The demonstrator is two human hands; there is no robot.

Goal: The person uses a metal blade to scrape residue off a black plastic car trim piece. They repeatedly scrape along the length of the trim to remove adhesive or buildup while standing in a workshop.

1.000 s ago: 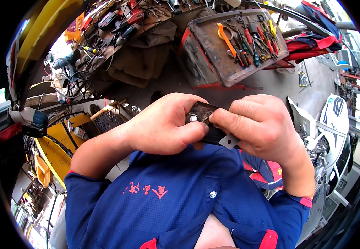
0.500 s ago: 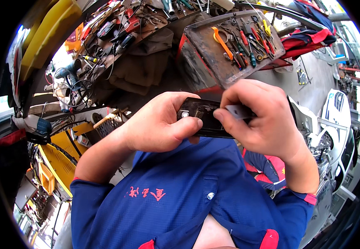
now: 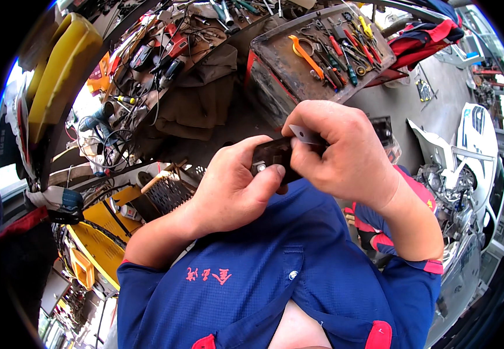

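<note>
In front of my chest, my left hand (image 3: 229, 189) grips a dark, flat, rectangular part (image 3: 273, 153), thumb on its face and fingers behind. A small bright spot shows on the part near that thumb. My right hand (image 3: 348, 154) is closed in a pinch on a thin grey metal blade (image 3: 305, 135) with a small hole in it. The blade's pointed end sticks up past the knuckles, and its lower end is hidden by the fingers. Those fingers sit over the right end of the dark part and cover it.
Beyond my hands stands a metal tool cabinet (image 3: 269, 43) with pliers and screwdrivers on top. A cluttered bench (image 3: 205, 38) holds power tools and cables. At right is a white car body part (image 3: 476, 136) near exposed machinery. Someone in blue and red clothing (image 3: 374, 224) is low beside me.
Both hands have tilted, and my right hand has shifted left and up along the dark part. The blade now points up and left, showing more of itself. My view has shifted slightly.
</note>
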